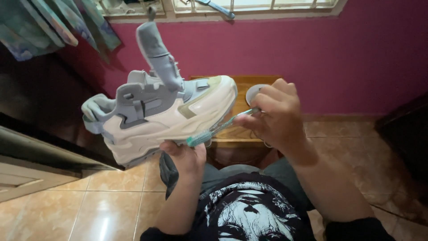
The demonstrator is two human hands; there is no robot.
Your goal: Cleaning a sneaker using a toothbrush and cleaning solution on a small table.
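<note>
Dark cabinet (40,111) at left edge, patterned cloth (53,22) hanging above it. Glossy tan floor tiles (107,196) below. White-and-grey sneaker (160,116) held up in air on its side, toe right, tongue up. Left hand (185,158) grips its sole from beneath, dark rag (168,172) pinched under palm. Right hand (276,116) clenched around green toothbrush (214,131), bristles against sole edge. Wooden stool (243,129) behind, round white lid (254,93) near its right edge. Magenta wall (334,53), window frame (214,11) on top.
</note>
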